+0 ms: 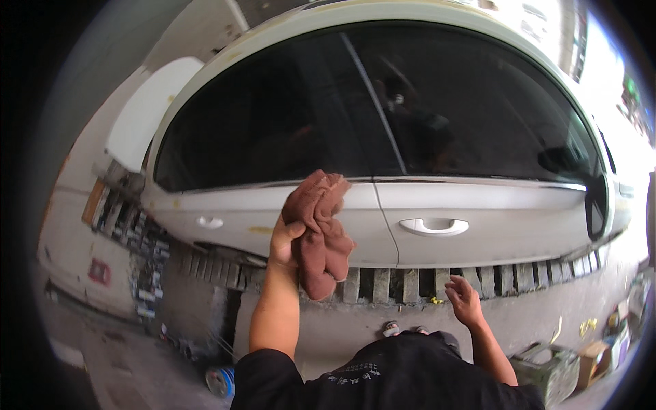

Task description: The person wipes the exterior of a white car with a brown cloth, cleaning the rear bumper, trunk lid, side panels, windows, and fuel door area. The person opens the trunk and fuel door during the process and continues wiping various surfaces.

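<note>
My left hand (286, 238) is closed around a bunched reddish-brown cloth (320, 230), held up in front of a white car's side. Behind the cloth, part of the rear door (246, 205) and the trim below the windows are covered from view. Whether the cloth touches the car I cannot tell. My right hand (464, 300) hangs low, fingers loosely bent and apart, holding nothing. It is below the front door handle (434, 226), over the edge of a slatted floor grating (410, 284). Yellowish patches (261, 230) mark the rear door's paint.
Dark side windows (266, 113) span the car's upper side, with a wing mirror (596, 207) at right. At lower right stand a worn stool (546, 369) and a cardboard box (593, 359). A blue can (220, 382) lies at lower left, below stacked small items (146, 277).
</note>
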### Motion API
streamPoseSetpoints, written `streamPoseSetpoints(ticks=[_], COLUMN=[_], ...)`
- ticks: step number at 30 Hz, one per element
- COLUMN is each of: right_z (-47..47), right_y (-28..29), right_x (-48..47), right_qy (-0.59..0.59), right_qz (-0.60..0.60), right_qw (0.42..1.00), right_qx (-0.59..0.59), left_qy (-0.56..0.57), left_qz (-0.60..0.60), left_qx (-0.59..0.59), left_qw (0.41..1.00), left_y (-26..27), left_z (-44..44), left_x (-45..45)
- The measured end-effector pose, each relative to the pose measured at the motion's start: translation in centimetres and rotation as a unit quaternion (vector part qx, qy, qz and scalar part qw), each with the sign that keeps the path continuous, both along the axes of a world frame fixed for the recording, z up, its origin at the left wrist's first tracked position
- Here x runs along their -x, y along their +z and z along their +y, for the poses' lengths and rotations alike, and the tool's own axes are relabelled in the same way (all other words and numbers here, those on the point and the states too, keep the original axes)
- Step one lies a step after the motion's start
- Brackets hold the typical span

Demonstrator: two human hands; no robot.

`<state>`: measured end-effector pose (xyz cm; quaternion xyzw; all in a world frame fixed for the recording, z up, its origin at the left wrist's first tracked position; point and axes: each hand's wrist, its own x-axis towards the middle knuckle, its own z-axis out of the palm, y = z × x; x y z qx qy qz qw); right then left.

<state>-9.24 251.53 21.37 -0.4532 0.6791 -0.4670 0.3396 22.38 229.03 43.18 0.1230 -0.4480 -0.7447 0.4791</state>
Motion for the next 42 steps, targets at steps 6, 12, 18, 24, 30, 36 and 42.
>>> streamPoseSetpoints(ticks=[6,12,18,24,30,36,42], right_z=[-5.9,-8.3,-7.2,-6.9,-7.1,-6.8,-12.0], right_y=[10.4,15.9,14.6,13.1,13.0,11.5,9.0], right_x=[-3.3,-13.2,-24.5,-39.0,-53.4,-61.6,-68.2], right_qy=[0.175,0.315,0.505,0.577,0.602,0.661,0.623], right_qz=[0.035,-0.051,-0.216,-0.325,-0.283,-0.357,-0.383], right_qw=[0.973,0.912,0.829,0.746,0.746,0.660,0.677], right_qx=[0.146,0.258,0.106,-0.073,-0.013,0.019,-0.087], left_qy=[0.059,0.099,0.092,0.142,0.269,0.282,0.248], left_qz=[0.028,-0.135,-0.032,0.064,0.091,0.118,0.106], left_qx=[-0.039,-0.130,-0.103,-0.123,-0.140,-0.186,-0.201], left_qw=[0.997,0.977,0.990,0.980,0.949,0.934,0.942], left_y=[-3.9,-8.8,-10.7,-9.0,-10.3,-13.2,-16.4], left_z=[7.4,16.2,22.9,28.3,32.4,32.2,28.3], left_x=[-2.0,-6.5,-14.9,-24.5,-37.4,-45.5,-51.9])
